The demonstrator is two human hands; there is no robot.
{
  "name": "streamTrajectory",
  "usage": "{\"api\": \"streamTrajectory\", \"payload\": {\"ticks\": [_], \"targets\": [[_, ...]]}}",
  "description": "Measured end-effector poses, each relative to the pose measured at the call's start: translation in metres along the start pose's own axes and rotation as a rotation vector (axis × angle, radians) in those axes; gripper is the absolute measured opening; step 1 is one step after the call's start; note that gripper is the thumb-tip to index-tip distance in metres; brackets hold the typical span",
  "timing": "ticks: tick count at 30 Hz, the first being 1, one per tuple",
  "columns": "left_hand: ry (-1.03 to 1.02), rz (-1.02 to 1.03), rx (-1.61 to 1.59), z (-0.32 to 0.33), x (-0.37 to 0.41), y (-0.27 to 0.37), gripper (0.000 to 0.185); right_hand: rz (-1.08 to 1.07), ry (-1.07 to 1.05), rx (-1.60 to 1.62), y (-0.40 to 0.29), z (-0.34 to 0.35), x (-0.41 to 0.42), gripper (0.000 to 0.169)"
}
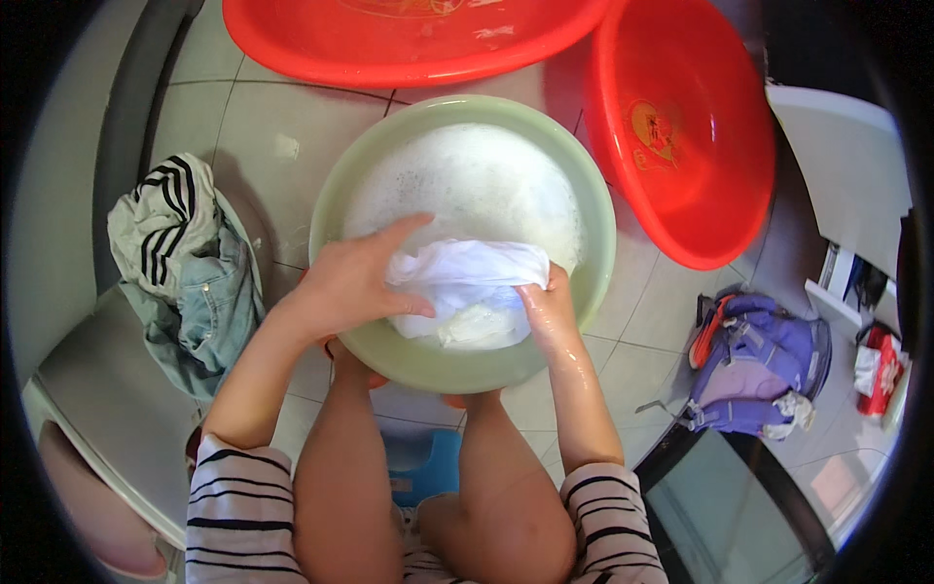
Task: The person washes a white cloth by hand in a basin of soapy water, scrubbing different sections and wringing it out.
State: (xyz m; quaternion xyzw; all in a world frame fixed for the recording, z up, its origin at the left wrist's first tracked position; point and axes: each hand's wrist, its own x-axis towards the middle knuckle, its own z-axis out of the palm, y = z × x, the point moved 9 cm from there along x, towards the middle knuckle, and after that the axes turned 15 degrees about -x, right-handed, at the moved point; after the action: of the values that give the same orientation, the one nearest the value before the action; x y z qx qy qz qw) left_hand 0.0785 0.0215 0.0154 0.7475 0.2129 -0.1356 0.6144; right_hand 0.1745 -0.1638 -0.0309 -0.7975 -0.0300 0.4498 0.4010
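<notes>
A pale green basin (597,292) of sudsy water stands on the floor before me, with white foam (467,175) over its far part. My right hand (543,292), wet along the forearm, grips the right end of a white cloth (467,264). The cloth is bunched up over the near half of the basin; more white fabric and suds lie just below it. At the cloth's left end, my left hand (357,277) is spread, thumb and a finger apart on either side of it. Its other fingers are hidden.
Two red plastic basins, one at the top (408,73) and one tilted at the right (700,182), flank the green one. Clothes with denim (211,299) are piled at left. A purple backpack (759,358) lies at right. A blue stool (423,467) is beneath me.
</notes>
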Motion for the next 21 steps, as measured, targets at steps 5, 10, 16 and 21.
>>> {"api": "streamTrajectory", "payload": {"ticks": [5, 10, 16, 21], "targets": [[0.056, 0.045, 0.056, -0.012, -0.021, -0.024, 0.03, -0.234, -0.068, 0.235, -0.063, 0.002, -0.044, 0.027], [0.152, -0.07, -0.834, -0.025, -0.044, 0.03, 0.025, -0.343, -0.024, 0.187, -0.116, -0.033, -0.099, 0.02], [0.21, 0.038, -1.023, -0.041, -0.095, 0.098, 0.04, -0.528, 0.027, 0.141, -0.173, -0.072, -0.16, 0.02], [0.077, 0.14, -1.208, -0.035, -0.111, 0.135, 0.046, -0.539, 0.084, 0.203, -0.189, -0.094, -0.172, 0.02]]}}
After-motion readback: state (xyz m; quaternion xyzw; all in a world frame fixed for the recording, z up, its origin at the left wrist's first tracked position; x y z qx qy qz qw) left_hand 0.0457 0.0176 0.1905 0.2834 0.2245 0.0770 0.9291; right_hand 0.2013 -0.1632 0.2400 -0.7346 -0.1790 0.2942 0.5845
